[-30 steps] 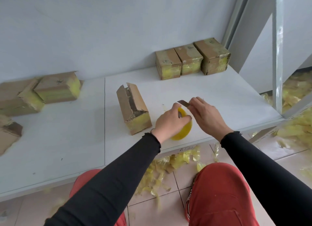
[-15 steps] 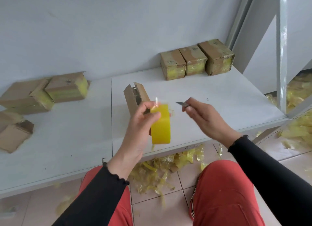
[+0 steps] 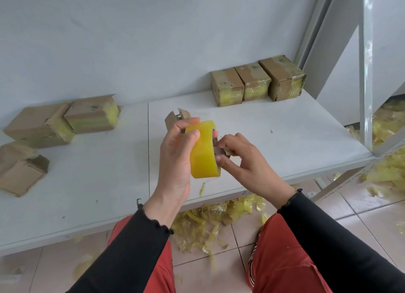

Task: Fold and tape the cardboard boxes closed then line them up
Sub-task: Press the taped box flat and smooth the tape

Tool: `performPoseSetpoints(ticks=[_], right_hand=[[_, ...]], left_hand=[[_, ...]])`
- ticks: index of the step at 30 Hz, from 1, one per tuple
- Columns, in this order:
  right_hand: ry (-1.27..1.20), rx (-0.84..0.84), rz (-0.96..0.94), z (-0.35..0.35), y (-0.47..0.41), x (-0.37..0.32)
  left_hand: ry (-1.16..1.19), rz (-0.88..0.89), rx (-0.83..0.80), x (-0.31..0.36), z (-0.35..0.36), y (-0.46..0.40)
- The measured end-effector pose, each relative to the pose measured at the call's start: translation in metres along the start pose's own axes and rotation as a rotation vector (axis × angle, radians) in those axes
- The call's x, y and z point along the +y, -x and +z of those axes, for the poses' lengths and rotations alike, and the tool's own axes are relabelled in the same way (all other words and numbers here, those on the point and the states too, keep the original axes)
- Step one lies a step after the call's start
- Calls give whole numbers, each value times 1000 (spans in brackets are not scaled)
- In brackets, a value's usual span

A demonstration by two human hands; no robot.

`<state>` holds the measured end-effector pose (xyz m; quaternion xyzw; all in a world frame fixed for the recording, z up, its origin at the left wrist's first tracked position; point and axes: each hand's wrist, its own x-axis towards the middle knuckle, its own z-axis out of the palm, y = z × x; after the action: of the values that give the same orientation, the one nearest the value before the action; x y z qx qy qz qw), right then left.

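While the tape is lifted above the table:
Left hand (image 3: 175,154): grasps tape (image 3: 202,150).
Right hand (image 3: 243,161): pinches blade (image 3: 219,150) at the tape's right.
Open box (image 3: 175,118): behind hands.
Taped boxes (image 3: 256,80): far right, in row.

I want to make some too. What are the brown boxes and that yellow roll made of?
The boxes look like cardboard: dull brown, with creased flaps. The yellow roll looks like plastic sticky tape: smooth, shiny and slightly see-through. It is held in the left hand.

wall (image 3: 153,40): pale grey | shelf (image 3: 98,194): white | floor (image 3: 361,216): beige tiles | post (image 3: 365,73): grey metal
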<state>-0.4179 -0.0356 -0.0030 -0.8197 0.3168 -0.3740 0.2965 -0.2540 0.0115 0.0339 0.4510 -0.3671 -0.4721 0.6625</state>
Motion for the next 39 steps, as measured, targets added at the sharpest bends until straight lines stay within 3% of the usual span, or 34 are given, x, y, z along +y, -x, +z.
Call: performPoseSetpoints(ticks=[3,4,5,7,9,11,16,20,23,26,30,35,39], right_hand=[[-320,120,155,-8,2,1],[-390,82,163,-10,5,-1],[-381,5,146,-9,7,-3],[-82,-135,33,-1,8,0],[200,-137,-145,11,7,10],[287,-133,-221,13,8,13],[185,-175,-209,2,15,3],[-65,-230,-13,6,17,-9],[95,-330,-63,16,17,-7],[137,-258,-105,18,16,-13],[68,-223,137,24,15,-30],[-474,-262,450,11,9,-42],[-607,-214,574,0,8,-46]], left_hand=[[85,-29,-1,3,1,0],[107,-36,-2,3,0,0],[134,-48,-11,3,0,0],[193,-92,-29,2,0,0],[155,-126,-28,1,-2,-1],[7,-164,-22,3,-10,-6],[-269,-80,-48,20,-35,-24],[-284,-91,-68,22,-40,-36],[-290,-182,-54,19,-43,-45],[-309,-189,-33,15,-48,-59],[-343,-78,53,20,-57,-95],[-328,-21,42,16,-55,-138],[-333,62,66,6,-61,-172]])
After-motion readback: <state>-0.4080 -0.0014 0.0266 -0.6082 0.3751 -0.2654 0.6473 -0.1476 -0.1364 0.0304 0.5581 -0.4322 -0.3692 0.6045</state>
